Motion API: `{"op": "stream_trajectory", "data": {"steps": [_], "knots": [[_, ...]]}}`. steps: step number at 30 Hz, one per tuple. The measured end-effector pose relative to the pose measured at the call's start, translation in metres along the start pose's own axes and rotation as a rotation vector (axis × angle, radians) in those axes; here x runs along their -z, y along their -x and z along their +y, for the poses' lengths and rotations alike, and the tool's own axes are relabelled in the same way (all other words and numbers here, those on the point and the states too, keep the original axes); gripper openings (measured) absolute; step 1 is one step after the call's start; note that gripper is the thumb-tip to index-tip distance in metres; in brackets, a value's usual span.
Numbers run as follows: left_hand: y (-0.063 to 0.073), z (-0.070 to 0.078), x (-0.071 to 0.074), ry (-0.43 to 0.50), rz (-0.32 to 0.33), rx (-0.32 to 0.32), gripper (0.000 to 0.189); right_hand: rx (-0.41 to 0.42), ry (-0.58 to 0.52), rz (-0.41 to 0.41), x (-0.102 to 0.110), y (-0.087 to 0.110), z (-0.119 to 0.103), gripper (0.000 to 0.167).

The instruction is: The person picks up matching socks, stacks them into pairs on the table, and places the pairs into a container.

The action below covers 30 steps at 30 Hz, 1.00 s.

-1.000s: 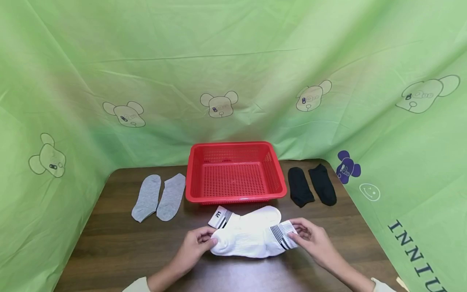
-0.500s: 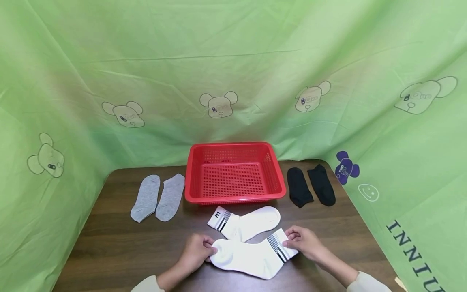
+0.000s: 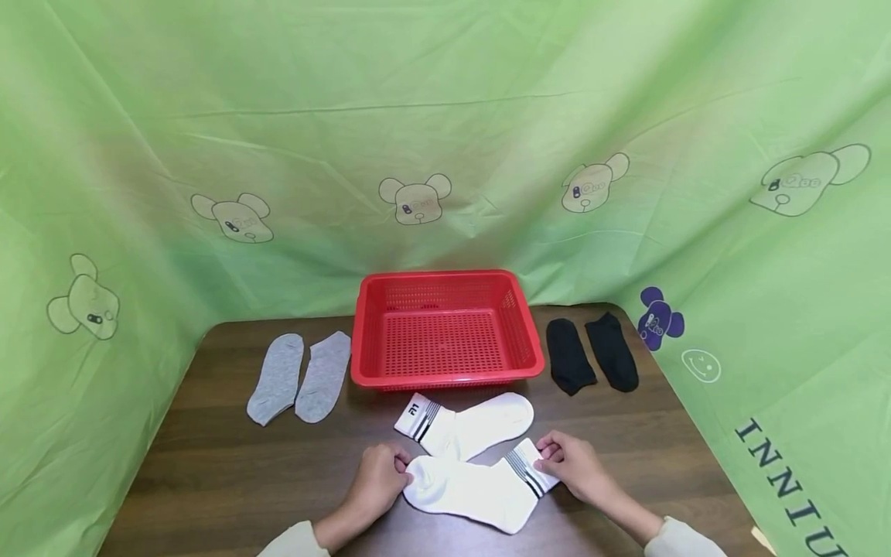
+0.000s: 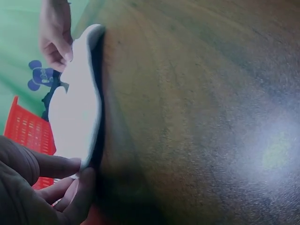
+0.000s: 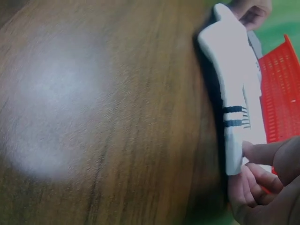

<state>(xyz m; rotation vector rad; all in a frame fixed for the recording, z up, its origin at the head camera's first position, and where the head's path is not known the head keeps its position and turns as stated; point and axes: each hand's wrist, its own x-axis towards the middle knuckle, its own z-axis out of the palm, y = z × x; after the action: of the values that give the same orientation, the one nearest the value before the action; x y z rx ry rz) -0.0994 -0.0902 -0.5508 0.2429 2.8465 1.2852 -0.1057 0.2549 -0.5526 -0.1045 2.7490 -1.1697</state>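
A white sock with black stripes (image 3: 469,491) lies stretched sideways near the front of the table. My left hand (image 3: 379,478) pinches its toe end between thumb and fingers, as the left wrist view also shows. At the striped cuff, my right hand (image 3: 572,466) pinches the edge; in the right wrist view the thumb (image 5: 262,152) lies over the cuff. Just behind it rests a second white sock (image 3: 487,424), its lettered cuff to the left and its toe to the right. The held sock's upper edge touches or slightly overlaps this one.
Behind the white socks stands a red plastic basket (image 3: 445,381) with nothing in it. Two grey socks, one being the left grey sock (image 3: 277,377), lie to its left. Two black socks, including the right black sock (image 3: 612,352), lie to its right. A green curtain (image 3: 445,116) surrounds the wooden table (image 3: 230,464).
Both hands have drawn the held sock toward the table's front, uncovering more of the second white sock. Over the last half second it has shifted only slightly, the cuff a little leftward.
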Motion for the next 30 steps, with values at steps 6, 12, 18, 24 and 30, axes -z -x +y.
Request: {"op": "stream_trajectory", "data": {"steps": [6,12,18,24,30], "knots": [[0.0,-0.001,-0.003,-0.038,0.014,-0.029,0.021,0.011,0.097,0.067,-0.003,0.002,-0.004,0.02],[-0.002,0.004,-0.002,-0.091,0.043,-0.036,0.016,-0.031,0.122,0.085,-0.001,0.004,-0.012,0.025],[-0.002,0.008,-0.002,-0.109,0.034,-0.049,0.016,-0.054,0.173,0.058,-0.001,0.009,-0.017,0.036],[-0.002,0.006,-0.005,-0.105,0.016,-0.053,0.018,-0.036,0.205,0.071,-0.006,0.01,-0.017,0.035],[-0.001,0.004,-0.008,-0.123,0.019,-0.067,0.021,-0.079,0.19,0.05,-0.008,0.007,-0.018,0.033]]}}
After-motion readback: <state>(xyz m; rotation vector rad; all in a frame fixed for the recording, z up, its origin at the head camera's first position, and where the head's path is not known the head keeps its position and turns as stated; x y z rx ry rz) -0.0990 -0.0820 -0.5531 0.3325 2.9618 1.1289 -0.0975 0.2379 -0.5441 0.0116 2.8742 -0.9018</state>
